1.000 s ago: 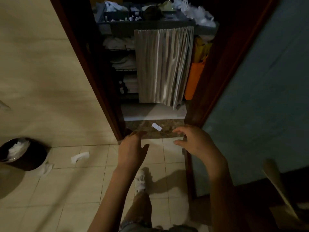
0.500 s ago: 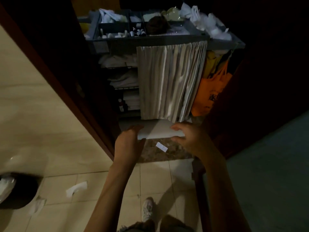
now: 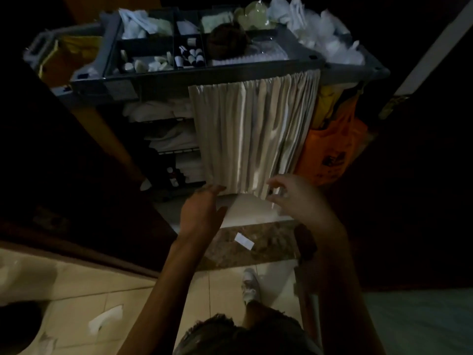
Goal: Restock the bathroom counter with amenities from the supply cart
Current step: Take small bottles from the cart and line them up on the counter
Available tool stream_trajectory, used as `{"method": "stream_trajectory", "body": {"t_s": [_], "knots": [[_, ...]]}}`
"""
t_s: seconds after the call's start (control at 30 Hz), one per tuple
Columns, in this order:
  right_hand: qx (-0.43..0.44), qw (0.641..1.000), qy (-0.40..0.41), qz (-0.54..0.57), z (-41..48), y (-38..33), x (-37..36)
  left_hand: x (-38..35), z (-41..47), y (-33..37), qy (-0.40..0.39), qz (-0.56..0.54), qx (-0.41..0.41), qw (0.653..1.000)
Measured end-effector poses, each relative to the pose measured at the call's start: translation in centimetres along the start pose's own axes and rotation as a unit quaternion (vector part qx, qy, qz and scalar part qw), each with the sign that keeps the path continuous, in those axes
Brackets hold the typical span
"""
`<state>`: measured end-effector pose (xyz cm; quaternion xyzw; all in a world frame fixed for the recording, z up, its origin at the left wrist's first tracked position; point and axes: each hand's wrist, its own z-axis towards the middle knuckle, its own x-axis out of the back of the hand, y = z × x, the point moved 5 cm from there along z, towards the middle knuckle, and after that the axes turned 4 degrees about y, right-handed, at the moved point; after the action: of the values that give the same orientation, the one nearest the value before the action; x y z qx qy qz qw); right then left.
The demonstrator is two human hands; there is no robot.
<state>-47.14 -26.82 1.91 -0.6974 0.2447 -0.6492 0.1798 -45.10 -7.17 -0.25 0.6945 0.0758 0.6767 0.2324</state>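
**At the cart:** A person stood at the supply cart (image 3: 87, 88), parked in a dark doorway, as I watched through the head camera from my remote station. Both bare hands were raised in front of the cart's pale pleated curtain (image 3: 250, 134).

The left hand (image 3: 202, 213) was flat, its fingers straight and together, with the tips at the curtain's lower hem. I could not tell whether they touched the cloth. The right hand (image 3: 299, 198) hung just beside it to the right. Its fingers were loosely curved, with the thumb apart from them, and gripped nothing that I could see.

The stock lay well above both hands in the grey top tray (image 3: 230, 71). Small bottles (image 3: 191, 58) with pale caps stood in a middle compartment. White wrapped pieces (image 3: 156, 65) lay in the compartment to their left, and a dark brown round thing (image 3: 226, 43) sat to their right. Crumpled white packets (image 3: 332, 47) were heaped at the tray's far right end.

To the left of the curtain, folded white linens (image 3: 163, 134) filled the open shelves. An orange bag (image 3: 330, 149) hung at the cart's right side and a yellow bag (image 3: 71, 52) at its left.

Below the hands, a small white paper slip (image 3: 244, 241) lay on the mottled stone threshold (image 3: 271, 248). One pale shoe (image 3: 249, 284) stood on the tiled floor (image 3: 76, 283), where a crumpled white paper (image 3: 105, 321) lay well to the left.
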Motion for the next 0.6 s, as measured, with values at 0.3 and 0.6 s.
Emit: {"method": "stream_trajectory", "body": {"t_s": [0.3,0.6], "knots": [[0.121,0.991,0.024,0.046,12.4,-1.0,4.4,2.2,11.9,3.1,0.084,-0.022,0.021,0.996],[0.187,0.982,-0.021,-0.004,22.0,-4.0,2.4,3.5,17.8,-2.3,0.126,-0.044,0.116,0.984]]}}
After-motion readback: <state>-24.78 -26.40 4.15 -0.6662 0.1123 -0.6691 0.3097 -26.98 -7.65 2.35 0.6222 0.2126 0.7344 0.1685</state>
